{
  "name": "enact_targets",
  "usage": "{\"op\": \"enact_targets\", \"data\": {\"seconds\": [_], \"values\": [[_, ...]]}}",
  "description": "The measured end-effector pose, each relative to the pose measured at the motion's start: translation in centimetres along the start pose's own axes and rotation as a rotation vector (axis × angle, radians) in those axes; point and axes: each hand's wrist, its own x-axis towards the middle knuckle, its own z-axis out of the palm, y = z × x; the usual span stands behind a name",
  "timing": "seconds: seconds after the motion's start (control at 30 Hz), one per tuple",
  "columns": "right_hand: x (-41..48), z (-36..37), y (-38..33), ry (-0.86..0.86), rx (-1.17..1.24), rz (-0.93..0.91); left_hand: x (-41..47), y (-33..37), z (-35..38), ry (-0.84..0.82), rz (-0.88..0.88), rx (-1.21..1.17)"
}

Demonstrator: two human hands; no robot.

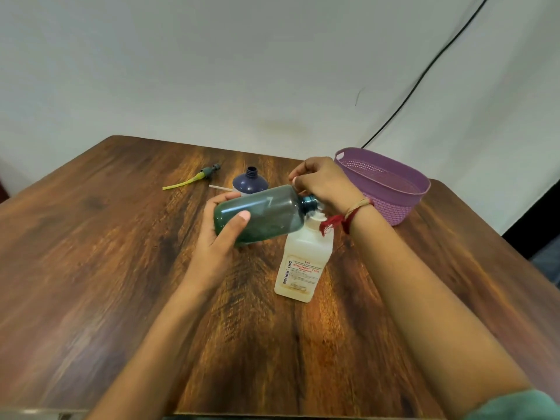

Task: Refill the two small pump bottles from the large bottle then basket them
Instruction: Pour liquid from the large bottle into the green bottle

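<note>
Left forearm (169, 322) is bare, right forearm (424, 292) bare too. Just behind the right hand (321, 183), a red thread (348, 221) wraps the wrist with a frayed tassel hanging off it, and a thin tan cord (359, 204) lies alongside. In the bottom corner there's a green sleeve (515, 404).

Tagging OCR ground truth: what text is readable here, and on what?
"BIOCHEK CHG": black, vertical, left side of the large white bottle label.
"BIOCHEK CHG": red, label front; the word beneath, perhaps "Handrub", is blurred.
Other label print: too small to read.
No text seen on the green bottle, blue bottle or basket.
</note>
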Motion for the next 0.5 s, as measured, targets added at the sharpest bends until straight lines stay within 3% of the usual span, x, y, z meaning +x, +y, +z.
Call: {"op": "enact_targets", "data": {"seconds": [0.1,0.27,0.5], "values": [[0.06,-0.83,-0.82,-0.039,-0.063,-0.035,0.3,0.45,0.07,0.005,0.018,0.026],[-0.03,0.0,0.01,-0.064,0.071,0.021,0.28,0.28,-0.04,0.014,0.019,0.062],[0.06,-0.63,-0.69,-0.055,-0.017,-0.048,0.35,0.29,0.13,0.025,0.023,0.03]]}}
